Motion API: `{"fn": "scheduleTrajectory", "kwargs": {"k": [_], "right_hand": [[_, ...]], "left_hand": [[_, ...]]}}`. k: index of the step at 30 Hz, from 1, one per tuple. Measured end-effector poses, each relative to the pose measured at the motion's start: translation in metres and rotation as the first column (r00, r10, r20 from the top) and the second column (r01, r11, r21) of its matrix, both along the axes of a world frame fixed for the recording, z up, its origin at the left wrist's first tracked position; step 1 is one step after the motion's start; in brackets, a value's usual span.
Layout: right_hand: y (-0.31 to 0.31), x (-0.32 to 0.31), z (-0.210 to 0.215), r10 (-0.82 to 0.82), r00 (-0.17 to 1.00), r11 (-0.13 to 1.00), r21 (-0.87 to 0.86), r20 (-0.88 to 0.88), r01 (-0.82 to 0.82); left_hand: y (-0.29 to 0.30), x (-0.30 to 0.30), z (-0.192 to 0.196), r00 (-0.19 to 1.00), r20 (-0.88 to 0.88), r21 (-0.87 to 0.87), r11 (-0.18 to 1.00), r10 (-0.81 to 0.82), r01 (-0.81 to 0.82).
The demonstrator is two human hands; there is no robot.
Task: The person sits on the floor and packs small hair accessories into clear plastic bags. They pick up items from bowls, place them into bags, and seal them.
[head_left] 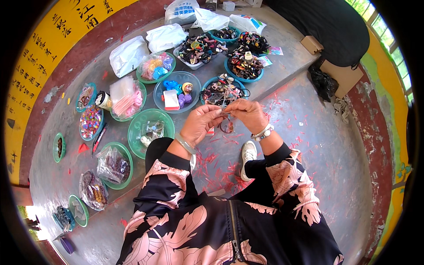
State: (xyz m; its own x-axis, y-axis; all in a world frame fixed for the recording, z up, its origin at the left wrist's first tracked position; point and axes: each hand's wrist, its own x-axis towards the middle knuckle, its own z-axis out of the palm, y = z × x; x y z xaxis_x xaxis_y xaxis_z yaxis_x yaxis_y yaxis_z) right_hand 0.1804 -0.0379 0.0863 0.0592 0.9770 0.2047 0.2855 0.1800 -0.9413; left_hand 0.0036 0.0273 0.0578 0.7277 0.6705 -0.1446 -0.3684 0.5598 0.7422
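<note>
My left hand (199, 125) and my right hand (252, 116) meet in front of me, thumbs and forefingers pinched together. Between the fingertips is a thin looped band (227, 127), brownish and reddish, whose loop dangles below them. Its exact kind is too small to make out. Just beyond my hands sits a blue basin (245, 86) heaped with hair ties (221, 92). Left of it, a clear blue bowl (160, 98) holds a white and red box, blue and purple pieces and a small figure. Nearer my left arm, a green basin (134, 138) contains small plastic bags.
More basins of hair ties (199, 47) and white bags (128, 56) stand farther back. Leftward are a bowl of colourful beads (91, 123), a red-and-black pen (99, 140) and a basin with bagged dark items (129, 171). Red scraps (212, 164) litter the floor around my shoes (248, 160).
</note>
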Motion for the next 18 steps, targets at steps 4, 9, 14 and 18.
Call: {"fn": "scheduleTrajectory", "kwargs": {"k": [4,9,14,18], "right_hand": [[0.001,0.001,-0.006,-0.011,1.0,1.0,0.003,0.022,0.011],[0.002,0.006,-0.01,0.035,0.998,0.998,-0.048,-0.043,-0.037],[0.003,0.009,-0.005,-0.027,0.924,0.99,-0.14,-0.382,-0.029],[0.002,0.005,0.001,-0.135,0.918,0.954,-0.298,-0.372,0.02]], "left_hand": [[0.0,0.001,-0.004,0.999,-0.039,-0.005,0.999,0.035,-0.035],[-0.001,0.001,-0.005,0.997,-0.039,0.033,0.998,0.061,-0.06],[0.0,-0.001,-0.005,0.989,-0.066,0.068,0.989,0.135,-0.131],[-0.002,0.001,-0.006,0.981,-0.077,0.156,0.974,0.177,-0.164]]}}
